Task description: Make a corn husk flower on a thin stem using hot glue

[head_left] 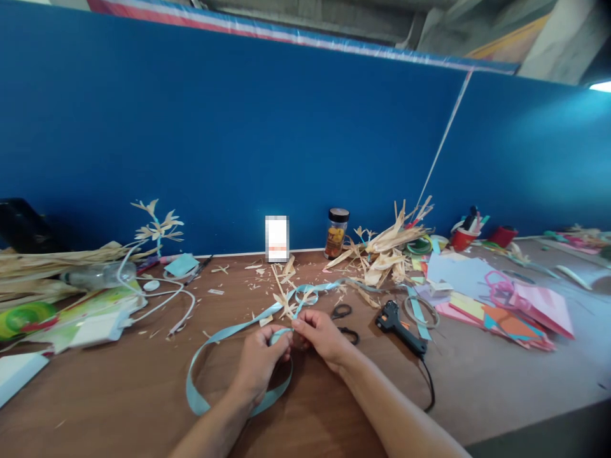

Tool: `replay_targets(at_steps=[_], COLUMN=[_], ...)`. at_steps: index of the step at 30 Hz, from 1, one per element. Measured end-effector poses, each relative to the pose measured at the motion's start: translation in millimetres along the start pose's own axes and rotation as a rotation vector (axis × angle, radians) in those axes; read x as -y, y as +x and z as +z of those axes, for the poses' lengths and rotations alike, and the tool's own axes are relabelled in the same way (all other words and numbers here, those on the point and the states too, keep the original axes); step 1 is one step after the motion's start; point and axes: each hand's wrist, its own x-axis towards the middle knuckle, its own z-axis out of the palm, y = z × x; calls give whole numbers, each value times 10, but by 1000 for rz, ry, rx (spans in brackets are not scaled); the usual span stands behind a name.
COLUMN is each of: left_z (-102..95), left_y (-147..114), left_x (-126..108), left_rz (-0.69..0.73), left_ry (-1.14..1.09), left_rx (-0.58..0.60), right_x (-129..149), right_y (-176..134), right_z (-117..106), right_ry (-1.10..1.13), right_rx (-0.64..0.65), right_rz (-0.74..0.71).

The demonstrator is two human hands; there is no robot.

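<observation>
My left hand point(258, 361) is closed on a light blue ribbon point(195, 372), which loops round on the table and trails away to the back right. My right hand point(325, 338) pinches a thin stem wrapped in blue, its fingertips touching those of the left. A pale dried-husk flower point(287, 307) shows just beyond the fingers and seems to belong to this stem. Black-handled scissors point(341, 311) lie partly hidden behind my right hand. To its right rests a black glue gun point(400, 329) with its cord.
At the back stand a lidded jar point(337, 234) and a blurred white upright object point(277, 238). Dried husks point(389, 248) pile up right of the jar, before coloured papers point(496, 312). On the left are a finished-looking husk spray point(159, 224), white cables point(188, 299) and a plastic bottle point(95, 275).
</observation>
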Motion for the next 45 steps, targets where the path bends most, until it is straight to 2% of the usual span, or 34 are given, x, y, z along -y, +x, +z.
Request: replay_targets(at_steps=[7,13,18,25,30,37,39,41,45], left_z=[-12,47,41,40,32,1,3,10,18], left_y=[-2,-38,-50,-75,-47,-72,-78,-73,-44], left_x=[16,-59,-64,-74,-25,-99,-123,-121,-84], left_rz=[33,2,-86,-81,-3,221,269,234,20], left_ry=[57,-93,-220,-188,-79,356,409,333,-56], left_rx=[20,91,170,151,100,-8,-21,-10,82], right_x=[-21,19,45,23,19,-31,-29,-8,61], right_y=[-2,-26,-49,-37,-35,-18,-17,-22,-42], right_z=[10,19,9,17,15,29,40,46,39], right_ry=[45,239,394,433,357,258,237,234,269], right_rx=[26,101,192,174,110,17,-19,-26,63], right_rz=[7,96,138,144,137,84,77,87,112])
